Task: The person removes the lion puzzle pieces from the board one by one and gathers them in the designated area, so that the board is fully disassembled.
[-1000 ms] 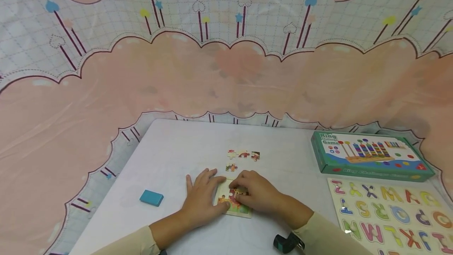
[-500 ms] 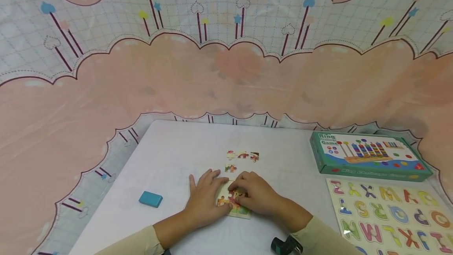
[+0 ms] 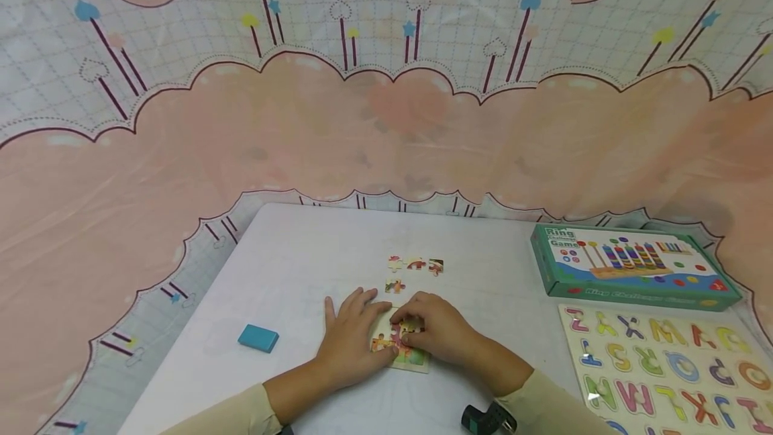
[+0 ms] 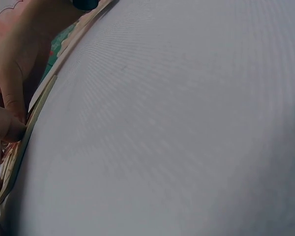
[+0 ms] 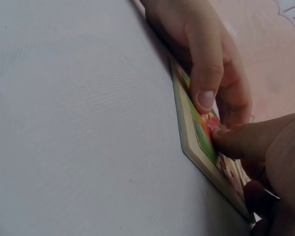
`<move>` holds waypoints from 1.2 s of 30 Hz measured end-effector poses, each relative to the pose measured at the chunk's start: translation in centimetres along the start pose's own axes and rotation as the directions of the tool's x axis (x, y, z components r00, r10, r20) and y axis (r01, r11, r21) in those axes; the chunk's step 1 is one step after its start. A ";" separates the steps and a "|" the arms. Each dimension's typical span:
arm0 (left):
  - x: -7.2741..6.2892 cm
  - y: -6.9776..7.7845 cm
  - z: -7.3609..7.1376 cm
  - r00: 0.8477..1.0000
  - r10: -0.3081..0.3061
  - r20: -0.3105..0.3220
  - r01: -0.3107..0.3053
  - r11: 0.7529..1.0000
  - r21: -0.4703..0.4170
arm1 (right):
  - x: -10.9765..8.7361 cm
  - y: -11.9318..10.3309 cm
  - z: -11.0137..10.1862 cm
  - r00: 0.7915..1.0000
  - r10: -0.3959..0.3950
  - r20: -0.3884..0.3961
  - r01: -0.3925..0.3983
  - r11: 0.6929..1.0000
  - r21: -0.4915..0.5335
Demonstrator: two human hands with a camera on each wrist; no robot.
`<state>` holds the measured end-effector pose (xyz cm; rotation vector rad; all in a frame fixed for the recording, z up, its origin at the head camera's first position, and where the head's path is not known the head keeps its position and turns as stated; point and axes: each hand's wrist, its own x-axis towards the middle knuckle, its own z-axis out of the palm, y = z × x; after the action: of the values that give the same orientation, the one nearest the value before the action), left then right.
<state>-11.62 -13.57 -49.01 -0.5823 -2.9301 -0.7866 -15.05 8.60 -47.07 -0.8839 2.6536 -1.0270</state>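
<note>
My left hand (image 3: 350, 337) lies with its fingers spread wide along the left side of the board (image 3: 379, 325), the thumb set down over its near part. My right hand (image 3: 442, 332) comes in from the board's right side with fingers bent and narrow, thumb and forefinger just apart at the pieces (image 3: 398, 341) in its right half; I can't tell whether they pinch one or only press on it. The board lies on the table (image 3: 314, 247) between my two hands, its picture partly covered by them, and its far left part shows pale wood. My sleeves (image 3: 235, 408) are beige, and a black device (image 3: 488, 417) sits by my right cuff, on the near right of the board. Just beyond the board is a single loose piece (image 3: 395, 285), and past that, farther from the board, a row of three loose pieces (image 3: 417, 264). A blue block (image 3: 258, 338) rests well left of the board. Well to its right lies a letter board (image 3: 604, 368), with a green box (image 3: 634, 267) behind that, and a cloth (image 3: 338, 133) printed with candles hangs beyond everything.
</note>
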 end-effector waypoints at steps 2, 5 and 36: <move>0.0 0.0 0.0 1.000 0.001 0.001 -0.001 1.000 0.002 | 0.0 0.0 0.0 1.000 0.001 0.002 -0.001 1.000 0.011; 0.0 0.1 -0.1 1.000 -0.001 0.005 0.001 1.000 0.000 | 0.1 0.0 0.0 1.000 0.004 0.006 -0.004 1.000 0.013; 0.2 0.3 -0.3 1.000 -0.003 0.004 0.003 1.000 0.000 | -0.1 -1.0 -0.2 0.999 0.039 -0.014 -0.037 0.987 0.156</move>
<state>-11.69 -13.45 -48.63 -0.5810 -2.9351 -0.7869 -14.59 8.21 -46.29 -0.7924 2.5507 -1.2178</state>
